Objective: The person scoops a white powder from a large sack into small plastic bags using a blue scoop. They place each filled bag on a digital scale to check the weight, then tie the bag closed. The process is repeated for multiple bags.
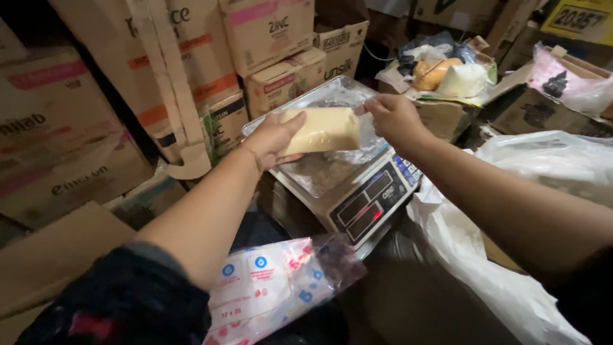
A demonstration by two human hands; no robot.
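My left hand [271, 138] holds the left end of a small clear plastic bag filled with pale yellow powder or grains [325, 130]. My right hand [393, 118] pinches the bag's right end at its top. The bag hangs just above the steel pan [319, 176] of a digital weighing scale [373, 201] whose red display is lit. Clear plastic film lines the pan.
Stacked cardboard boxes [191, 57] fill the left and back. A printed plastic packet [268, 287] lies on my lap. A large white plastic bag [479, 262] spreads at the right. An open box holding filled bags [447, 76] sits behind the scale.
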